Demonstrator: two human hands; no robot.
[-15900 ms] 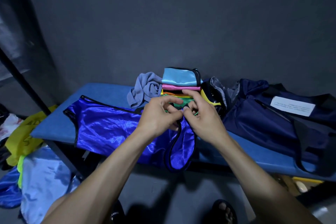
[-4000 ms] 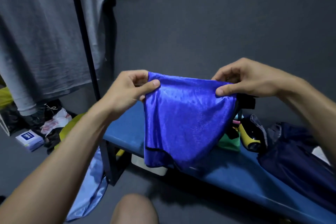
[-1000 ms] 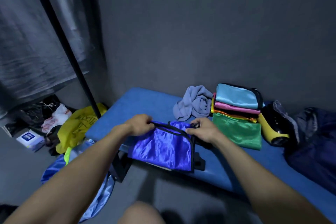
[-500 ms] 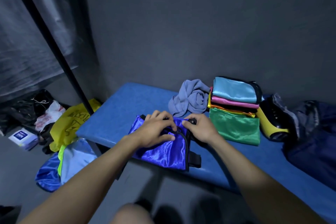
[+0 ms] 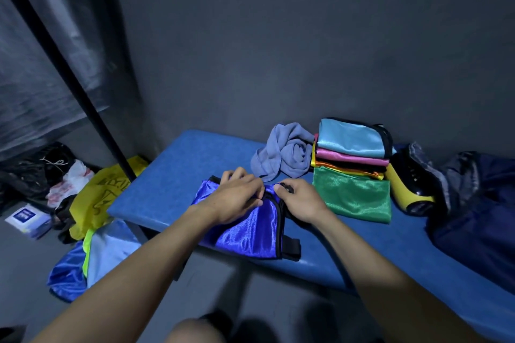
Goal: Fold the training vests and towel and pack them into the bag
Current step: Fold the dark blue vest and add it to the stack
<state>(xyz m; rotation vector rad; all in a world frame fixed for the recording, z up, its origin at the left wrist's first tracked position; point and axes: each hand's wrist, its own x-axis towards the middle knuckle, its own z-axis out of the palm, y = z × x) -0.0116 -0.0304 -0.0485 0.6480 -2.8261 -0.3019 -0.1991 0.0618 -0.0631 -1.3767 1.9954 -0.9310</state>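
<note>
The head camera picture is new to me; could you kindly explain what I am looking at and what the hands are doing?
A camera worn on a person's head looks down at their two bare arms; there is no machine. The left hand and right hand pinch the black-edged top of a folded blue vest lying at the front edge of a blue bench. Behind it lie a crumpled grey towel and a stack of folded vests. A dark navy bag sits at the right, and more vests lie on the floor.
</note>
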